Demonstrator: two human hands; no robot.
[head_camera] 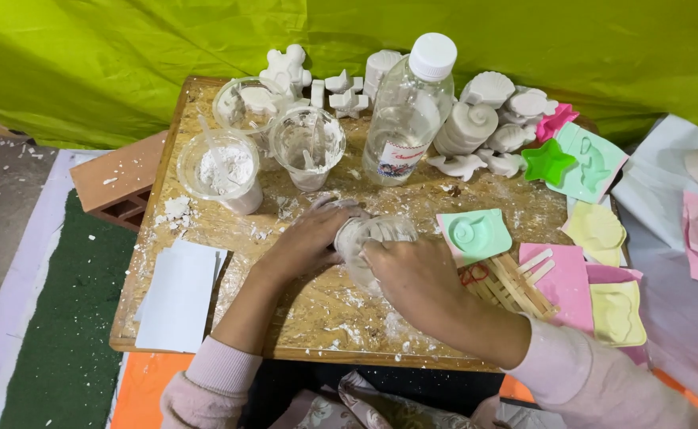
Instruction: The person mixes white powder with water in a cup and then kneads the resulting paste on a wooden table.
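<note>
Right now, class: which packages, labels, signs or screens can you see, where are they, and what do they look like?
Clear plastic bottle: upright at the board's back, white cap.
Bottle label: low on the bottle, white with red and dark print.
No signs or screens.

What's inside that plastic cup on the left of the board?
The plastic cup holds white powder with a clear stick standing in it. How deep the powder goes cannot be seen.

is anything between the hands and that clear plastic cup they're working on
Nothing visible. The left hand and right hand both rest directly on the cup, which lies on its side on the board. The bottle stands behind it, apart.
</note>
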